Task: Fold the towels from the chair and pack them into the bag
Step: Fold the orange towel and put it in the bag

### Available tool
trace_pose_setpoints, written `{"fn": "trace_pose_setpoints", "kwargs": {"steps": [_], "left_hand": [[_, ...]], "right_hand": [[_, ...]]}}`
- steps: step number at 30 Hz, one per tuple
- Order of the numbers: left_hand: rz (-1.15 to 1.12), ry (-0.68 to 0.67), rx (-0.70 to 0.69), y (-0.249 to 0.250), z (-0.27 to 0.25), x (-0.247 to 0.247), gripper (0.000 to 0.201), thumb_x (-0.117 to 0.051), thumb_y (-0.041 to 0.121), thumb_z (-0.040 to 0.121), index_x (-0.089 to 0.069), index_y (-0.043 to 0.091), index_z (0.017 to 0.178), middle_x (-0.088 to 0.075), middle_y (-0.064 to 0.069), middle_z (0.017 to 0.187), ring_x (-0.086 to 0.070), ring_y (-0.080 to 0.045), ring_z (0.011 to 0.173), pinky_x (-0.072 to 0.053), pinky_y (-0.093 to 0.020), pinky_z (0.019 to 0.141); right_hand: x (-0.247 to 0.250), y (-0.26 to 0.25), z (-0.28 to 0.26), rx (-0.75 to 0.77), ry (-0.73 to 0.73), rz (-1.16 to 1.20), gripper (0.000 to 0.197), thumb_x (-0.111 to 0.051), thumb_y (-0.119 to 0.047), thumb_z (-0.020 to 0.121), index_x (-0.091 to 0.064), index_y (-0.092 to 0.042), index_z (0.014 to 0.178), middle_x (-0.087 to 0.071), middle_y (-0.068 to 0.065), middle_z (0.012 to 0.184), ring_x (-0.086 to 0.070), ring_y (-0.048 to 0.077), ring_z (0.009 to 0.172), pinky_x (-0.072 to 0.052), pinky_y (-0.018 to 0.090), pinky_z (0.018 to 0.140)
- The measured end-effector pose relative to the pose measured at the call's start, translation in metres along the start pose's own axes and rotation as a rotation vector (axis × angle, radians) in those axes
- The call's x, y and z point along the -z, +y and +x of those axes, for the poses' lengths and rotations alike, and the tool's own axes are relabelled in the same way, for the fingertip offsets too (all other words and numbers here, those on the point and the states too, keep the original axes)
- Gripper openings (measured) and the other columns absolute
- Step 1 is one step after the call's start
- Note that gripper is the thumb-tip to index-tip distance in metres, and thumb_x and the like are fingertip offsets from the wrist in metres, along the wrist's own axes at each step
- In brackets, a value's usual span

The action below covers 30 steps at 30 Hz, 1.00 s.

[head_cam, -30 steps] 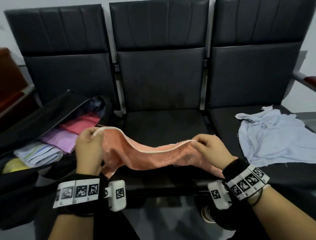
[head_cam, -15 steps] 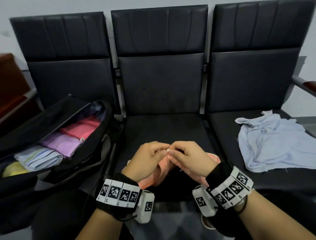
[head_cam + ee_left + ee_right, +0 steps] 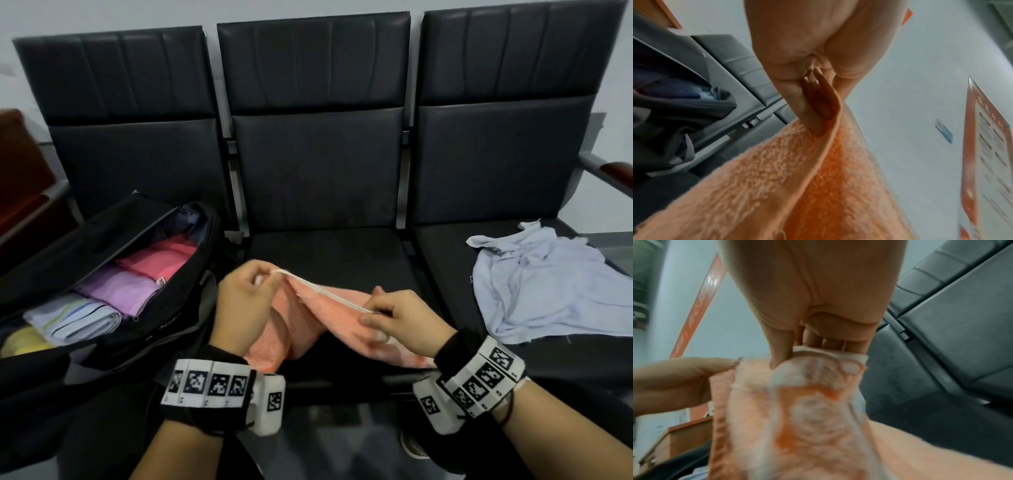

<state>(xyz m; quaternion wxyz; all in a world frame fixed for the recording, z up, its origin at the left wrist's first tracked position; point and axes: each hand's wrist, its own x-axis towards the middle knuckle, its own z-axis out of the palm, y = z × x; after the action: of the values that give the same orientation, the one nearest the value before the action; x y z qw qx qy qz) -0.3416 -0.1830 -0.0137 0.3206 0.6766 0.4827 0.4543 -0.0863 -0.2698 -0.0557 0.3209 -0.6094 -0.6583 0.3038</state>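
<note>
Black chairs (image 3: 318,178): L hand (image 3: 243,301) & R hand (image 3: 400,322) each pinch orange towel's (image 3: 308,318) hem at middle seat's front edge; bag (image 3: 113,274) on left seat.

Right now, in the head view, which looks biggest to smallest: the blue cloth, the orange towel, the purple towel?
1. Blue cloth, spread out, largest.
2. Orange towel, partly hidden by the hands.
3. Purple towel, folded in the bag, smallest.
Folding hides true sizes.
</note>
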Motion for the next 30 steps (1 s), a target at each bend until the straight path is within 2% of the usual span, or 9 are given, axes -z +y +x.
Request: {"fn": "trace_pose_setpoints", "kwargs": {"steps": [3,7,11,14,17,20,24,28,30], "left_hand": [[-0.004,0.184,0.033,-0.006,0.013,0.021,0.022,-0.069,0.011,0.087,-0.066,0.028,0.072,-0.067,0.009,0.074,-0.058,0.006,0.067,-0.048,-0.022,0.072],[-0.064,0.290,0.064,-0.009,0.022,0.041,0.011,-0.067,0.021,0.086,-0.067,0.028,0.077,-0.068,0.008,0.078,-0.062,-0.011,0.076,-0.054,-0.040,0.078],[-0.042,0.291,0.024,0.002,0.028,0.040,0.012,-0.066,0.026,0.086,-0.066,0.033,0.077,-0.068,0.017,0.077,-0.062,0.001,0.075,-0.052,-0.029,0.075],[-0.022,0.230,-0.058,0.018,0.030,0.024,0.018,-0.067,0.018,0.088,-0.065,0.032,0.075,-0.067,0.023,0.076,-0.059,0.009,0.074,-0.046,-0.014,0.072],[-0.008,0.079,-0.153,0.035,0.029,0.002,0.015,-0.066,0.011,0.089,-0.068,0.024,0.083,-0.069,0.016,0.081,-0.061,0.008,0.079,-0.042,-0.007,0.073],[0.065,-0.157,-0.140,0.034,0.026,-0.013,0.017,-0.058,0.007,0.093,-0.069,0.020,0.097,-0.069,0.009,0.096,-0.060,0.004,0.086,-0.041,-0.009,0.078],[0.113,-0.275,-0.083,0.018,0.013,-0.019,0.022,-0.059,0.011,0.094,-0.067,0.029,0.104,-0.068,0.014,0.099,-0.061,0.004,0.083,-0.042,-0.010,0.073],[-0.015,-0.261,-0.057,0.015,-0.002,-0.024,0.025,-0.073,0.013,0.085,-0.065,0.035,0.093,-0.069,0.016,0.087,-0.066,0.002,0.081,-0.047,-0.010,0.070],[-0.049,-0.265,-0.059,0.017,-0.007,-0.026,0.024,-0.077,0.013,0.081,-0.066,0.034,0.089,-0.071,0.013,0.085,-0.067,-0.002,0.077,-0.050,-0.014,0.068]], "right_hand": [[0.010,0.018,-0.006,-0.052,0.031,-0.024,0.013,-0.074,-0.023,0.087,-0.071,-0.025,0.075,-0.066,-0.007,0.063,-0.059,0.004,0.056,-0.054,0.031,0.063],[0.021,0.026,-0.013,-0.021,0.129,-0.019,0.018,-0.070,-0.020,0.091,-0.071,-0.030,0.077,-0.070,-0.010,0.072,-0.061,0.000,0.066,-0.049,0.025,0.064],[0.026,0.001,-0.013,0.047,0.225,0.216,0.015,-0.065,-0.015,0.094,-0.074,-0.028,0.096,-0.073,0.002,0.080,-0.068,0.011,0.071,-0.050,0.018,0.067],[0.026,-0.030,-0.010,0.123,0.204,0.422,0.027,-0.059,-0.012,0.098,-0.061,-0.024,0.122,-0.068,0.016,0.072,-0.065,0.026,0.062,-0.052,0.026,0.065],[0.023,-0.058,-0.007,0.224,0.176,0.637,0.012,-0.051,-0.007,0.100,-0.059,-0.012,0.107,-0.068,0.010,0.072,-0.063,0.021,0.057,-0.052,0.026,0.057],[0.020,-0.068,-0.004,0.202,0.078,0.670,0.019,-0.043,0.003,0.098,-0.061,-0.003,0.100,-0.072,0.008,0.081,-0.065,0.029,0.063,-0.053,0.033,0.060],[0.016,-0.064,-0.007,0.090,-0.099,0.571,0.040,-0.039,0.011,0.086,-0.062,-0.008,0.112,-0.074,0.016,0.092,-0.070,0.034,0.080,-0.051,0.032,0.067],[0.002,-0.060,-0.008,0.064,-0.057,0.375,0.017,-0.054,-0.006,0.098,-0.066,-0.017,0.103,-0.075,0.009,0.088,-0.073,0.026,0.073,-0.050,0.029,0.058],[-0.005,-0.062,-0.006,0.088,0.037,0.301,0.012,-0.062,-0.012,0.095,-0.071,-0.019,0.094,-0.074,0.006,0.083,-0.072,0.021,0.074,-0.054,0.034,0.065]]}}
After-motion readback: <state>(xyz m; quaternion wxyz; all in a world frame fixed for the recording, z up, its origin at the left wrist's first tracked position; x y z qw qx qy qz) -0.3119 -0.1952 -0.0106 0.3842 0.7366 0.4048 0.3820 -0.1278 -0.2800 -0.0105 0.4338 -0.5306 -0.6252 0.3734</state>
